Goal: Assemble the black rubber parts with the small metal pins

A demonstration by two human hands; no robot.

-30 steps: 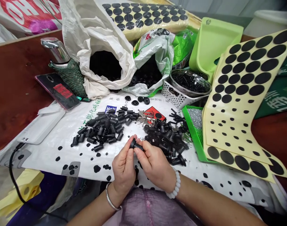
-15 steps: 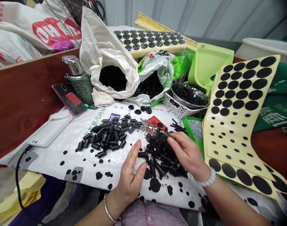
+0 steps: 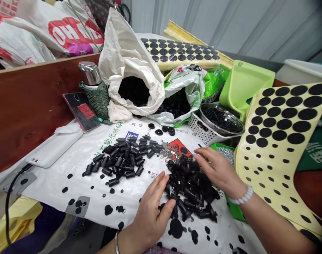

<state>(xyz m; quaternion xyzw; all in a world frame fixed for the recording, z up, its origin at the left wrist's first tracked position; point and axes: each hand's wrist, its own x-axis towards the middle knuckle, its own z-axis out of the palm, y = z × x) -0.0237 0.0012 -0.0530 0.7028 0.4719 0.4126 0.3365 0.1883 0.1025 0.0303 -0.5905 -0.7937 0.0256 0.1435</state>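
A heap of black plastic parts with wide heads and narrow stems [image 3: 188,187] lies on the white printed sheet [image 3: 84,190]. My left hand [image 3: 152,210] is open at the heap's left edge, palm turned inward, its thumb by the nearest parts. On the opposite side my right hand [image 3: 221,171] is open too, fingers stretched out along the heap's upper right edge. Neither hand shows anything gripped. Left of the heap lies a second pile of short black cylinders [image 3: 123,157]. Small silvery metal clips [image 3: 170,152] lie between the two piles.
Behind the piles stand a white sack [image 3: 155,88], a plastic bag of black parts [image 3: 174,106] and a steel bowl [image 3: 221,118] in a white basket. Sticker sheets [image 3: 269,155] rise at right beside a green tray [image 3: 236,208]. A phone [image 3: 81,111] leans against a flask [image 3: 94,91].
The camera view has shifted, so most things sit lower. My right fingers have moved from the heap's top to its right edge. The heap's left side looks more gathered by my left hand.
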